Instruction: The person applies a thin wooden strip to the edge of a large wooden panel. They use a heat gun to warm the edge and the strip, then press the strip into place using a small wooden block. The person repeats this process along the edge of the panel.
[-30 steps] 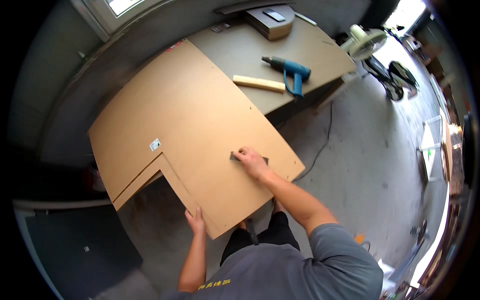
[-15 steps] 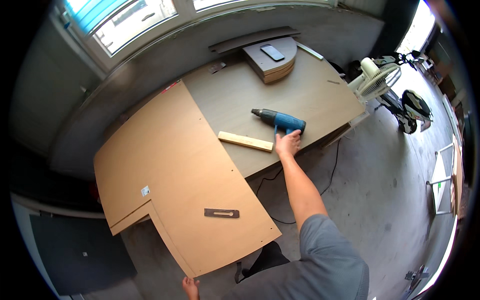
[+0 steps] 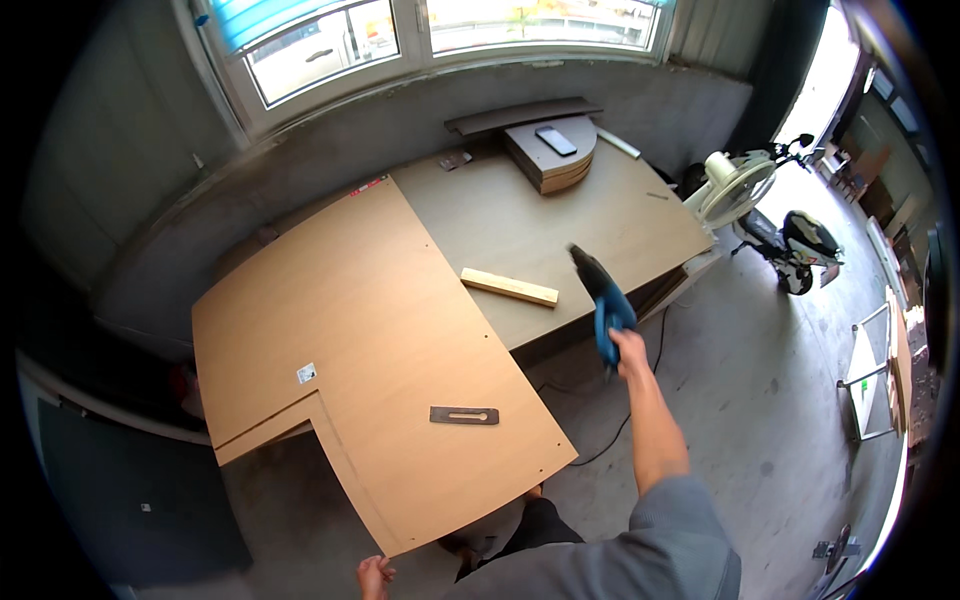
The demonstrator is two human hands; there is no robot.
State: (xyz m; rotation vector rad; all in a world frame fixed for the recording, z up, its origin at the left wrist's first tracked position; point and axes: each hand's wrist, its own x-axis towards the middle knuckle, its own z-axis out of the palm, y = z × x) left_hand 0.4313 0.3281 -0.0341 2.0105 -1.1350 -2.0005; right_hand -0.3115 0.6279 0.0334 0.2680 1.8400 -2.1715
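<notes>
My right hand (image 3: 627, 350) is closed round the handle of a blue heat gun (image 3: 612, 305), whose dark nozzle points up and away over the table's front edge. The gun is slightly blurred. At the lower edge my left hand (image 3: 375, 577) hangs beside the near corner of a large tan board (image 3: 350, 290), fingers loosely curled and apart, with nothing seen in them. A dark slotted metal plate (image 3: 464, 415) lies on this board, near a small white label (image 3: 306, 373). A short pale wooden strip (image 3: 510, 287) rests on the table just right of the board.
Stacked quarter-round panels (image 3: 550, 165) with a phone (image 3: 556, 141) on top stand at the table's (image 3: 500, 220) back. A fan (image 3: 735, 190) is beyond its right end, with a motorbike (image 3: 790, 245) behind. A black cord (image 3: 620, 430) trails on the floor. A dark panel (image 3: 130, 490) leans lower left.
The heat gun, lying on the table with my right hand at its handle before, is now lifted, turned nozzle-up and drawn toward me. My left hand stays near the board's corner. The view has shifted.
</notes>
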